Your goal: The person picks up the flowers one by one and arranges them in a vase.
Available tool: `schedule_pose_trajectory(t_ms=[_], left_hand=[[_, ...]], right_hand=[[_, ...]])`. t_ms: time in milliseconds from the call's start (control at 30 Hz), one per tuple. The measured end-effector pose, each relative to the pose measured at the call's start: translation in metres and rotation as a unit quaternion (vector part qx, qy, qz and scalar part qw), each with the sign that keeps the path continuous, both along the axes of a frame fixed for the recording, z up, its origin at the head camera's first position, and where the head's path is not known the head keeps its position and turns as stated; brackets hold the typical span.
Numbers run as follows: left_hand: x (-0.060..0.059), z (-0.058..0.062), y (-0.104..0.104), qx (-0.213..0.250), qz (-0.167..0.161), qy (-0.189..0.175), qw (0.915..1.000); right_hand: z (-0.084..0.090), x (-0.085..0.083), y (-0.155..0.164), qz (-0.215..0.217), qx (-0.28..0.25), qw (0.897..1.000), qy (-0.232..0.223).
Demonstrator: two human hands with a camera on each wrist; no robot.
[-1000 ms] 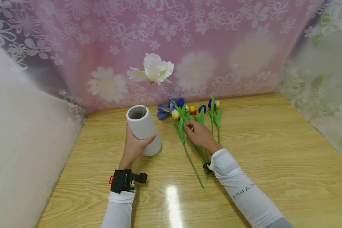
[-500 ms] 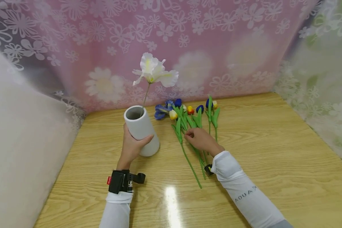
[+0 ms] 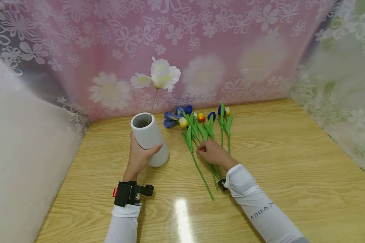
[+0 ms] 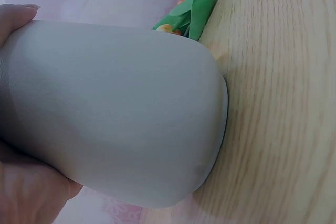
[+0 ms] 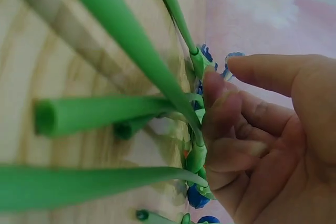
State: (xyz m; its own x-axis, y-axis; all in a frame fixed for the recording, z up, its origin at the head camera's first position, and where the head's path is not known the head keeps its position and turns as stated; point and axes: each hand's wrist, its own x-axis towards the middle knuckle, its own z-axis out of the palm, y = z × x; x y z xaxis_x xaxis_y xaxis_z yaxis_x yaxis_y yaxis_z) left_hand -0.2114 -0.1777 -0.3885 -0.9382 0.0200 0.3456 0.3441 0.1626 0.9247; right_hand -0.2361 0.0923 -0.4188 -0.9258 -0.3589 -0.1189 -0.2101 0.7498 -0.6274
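My left hand (image 3: pixel 139 152) grips a white cylindrical vase (image 3: pixel 150 143) around its side, thumb across the front. The vase leans slightly on the table, and it fills much of the left wrist view (image 4: pixel 121 108). A white iris (image 3: pixel 161 74) on a thin stem stands in its mouth. My right hand (image 3: pixel 214 153) hovers over several artificial tulips lying on the table, near their green stems (image 5: pixel 131 45). In the right wrist view its fingers (image 5: pixel 223 114) are loosely bent, the thumb (image 5: pixel 262 72) apart from them, with nothing visibly held. Contact with the stems cannot be told.
Blue irises (image 3: pixel 171 118) lie at the back by the tulip heads, among them an orange one (image 3: pixel 201 117) and a yellow-white one (image 3: pixel 183 122). Two tulips (image 3: pixel 226 125) lie further right. A pink floral curtain (image 3: pixel 231 50) hangs behind the wooden table (image 3: pixel 286 162).
My right hand has moved down from the tulip leaves toward the stems. The white iris has turned in the vase mouth. My left hand keeps its grip on the vase.
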Motion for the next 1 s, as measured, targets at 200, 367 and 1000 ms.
schedule_pose_trajectory(t_ms=[200,367,1000], left_hand=[[0.0,0.001,-0.002,-0.001,-0.002,0.005,1.0],[0.0,0.001,-0.002,0.004,-0.008,0.012,0.9999],[0.0,0.0,-0.001,0.002,-0.016,0.01,0.9998]], right_hand=[[0.003,0.005,-0.006,-0.01,0.001,1.0,-0.005],[0.0,0.007,-0.012,-0.022,0.008,1.0,0.0],[0.002,0.019,-0.026,-0.002,0.07,0.998,0.004]])
